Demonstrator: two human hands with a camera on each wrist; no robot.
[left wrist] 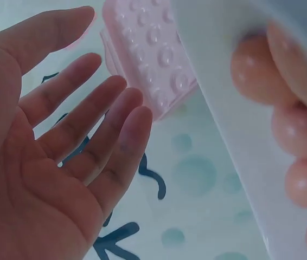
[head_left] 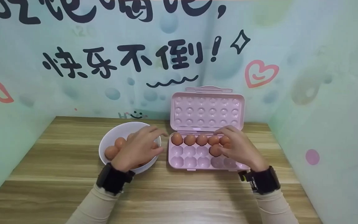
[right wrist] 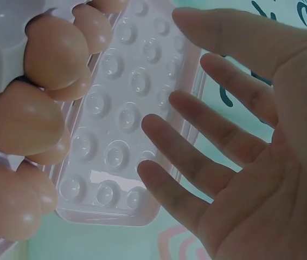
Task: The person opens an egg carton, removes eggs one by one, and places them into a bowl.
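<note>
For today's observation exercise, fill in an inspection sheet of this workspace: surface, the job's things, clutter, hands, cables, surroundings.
Surface: wooden table, light and dark plank grain.
Job's things: white bowl with brown eggs; pink egg tray, lid open against the wall, five eggs in its back row, one egg in the middle row.
Clutter: nothing seen.
Hands: left hand over the bowl, fingers straight, holding nothing; right hand over the tray's right side, fingers straight, beside the middle-row egg.
Cables: nothing seen.
Surroundings: pale green walls with black writing and a pink heart.
</note>
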